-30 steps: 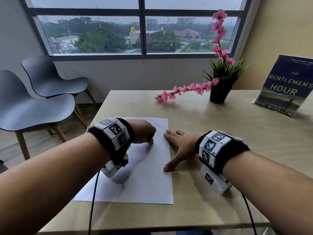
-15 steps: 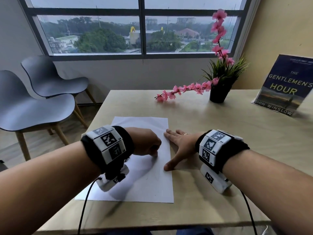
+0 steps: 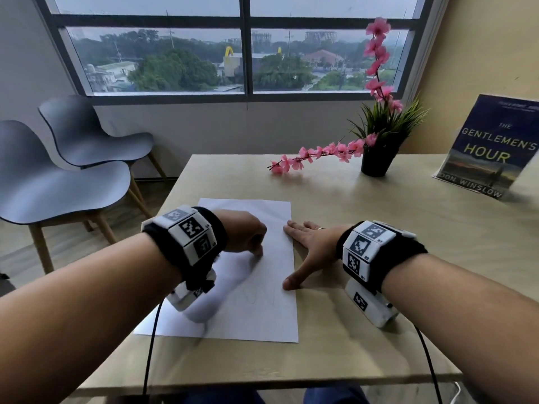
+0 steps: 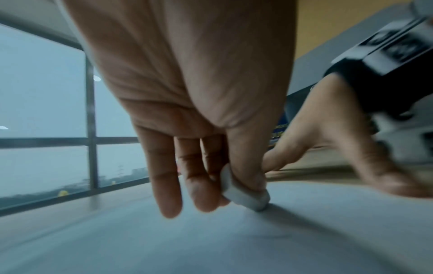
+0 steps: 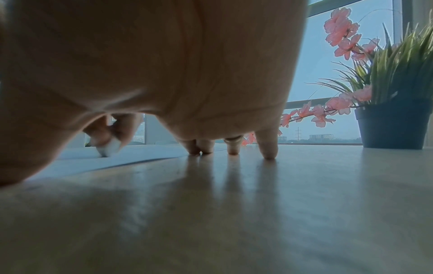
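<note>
Left grip (image 3: pixel 245 233) pinching the white eraser (image 4: pixel 244 195), corner down on the paper (image 3: pixel 262 322); faint pencil marks (image 3: pixel 256 298) lie just nearer the person. Right grip (image 3: pixel 312 243), spread flat, holding nothing, presses the sheet's right edge to the desk (image 3: pixel 379 228).

Black band (image 3: pixel 219 225) with white marker blocks (image 3: pixel 191 228) on each wrist, a black cable (image 3: pixel 151 330) below; ring (image 3: pixel 320 228) on the right hand (image 3: pixel 312 246).
</note>
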The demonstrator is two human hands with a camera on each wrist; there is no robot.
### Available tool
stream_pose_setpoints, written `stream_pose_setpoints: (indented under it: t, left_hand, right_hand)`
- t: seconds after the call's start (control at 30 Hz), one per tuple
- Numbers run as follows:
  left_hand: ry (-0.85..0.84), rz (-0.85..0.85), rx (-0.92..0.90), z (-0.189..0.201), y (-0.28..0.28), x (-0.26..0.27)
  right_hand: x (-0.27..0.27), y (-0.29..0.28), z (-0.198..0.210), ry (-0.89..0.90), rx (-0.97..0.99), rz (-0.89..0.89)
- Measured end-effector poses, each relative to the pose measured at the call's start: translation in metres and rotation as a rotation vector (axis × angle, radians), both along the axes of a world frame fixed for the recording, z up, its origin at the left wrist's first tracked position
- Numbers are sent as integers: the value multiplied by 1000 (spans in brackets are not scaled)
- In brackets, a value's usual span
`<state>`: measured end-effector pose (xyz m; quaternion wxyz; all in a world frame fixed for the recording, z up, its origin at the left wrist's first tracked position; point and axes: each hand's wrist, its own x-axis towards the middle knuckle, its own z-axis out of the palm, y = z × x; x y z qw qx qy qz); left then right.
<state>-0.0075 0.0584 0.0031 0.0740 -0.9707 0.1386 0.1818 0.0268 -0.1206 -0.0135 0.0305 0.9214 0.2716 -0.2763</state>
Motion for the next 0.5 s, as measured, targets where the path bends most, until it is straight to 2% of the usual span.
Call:
stream_pose_setpoints:
  t: [0.07,0.2,0.37,0.5]
  left_hand:
    - [-31,3,21,1,4,1]
    - [-9,-108,9,-5,-4,-10]
    - [-32,-8,-23,-2,2,-12]
    - [-16,-60,-41,-6,-14,-19]
  right_hand:
    - [-2,1,1,-2,2,-2]
    - [0,0,1,-4,4,3]
    - [-4,0,5,-14,64,-15]
    - [-10,2,12,-38,17,16]
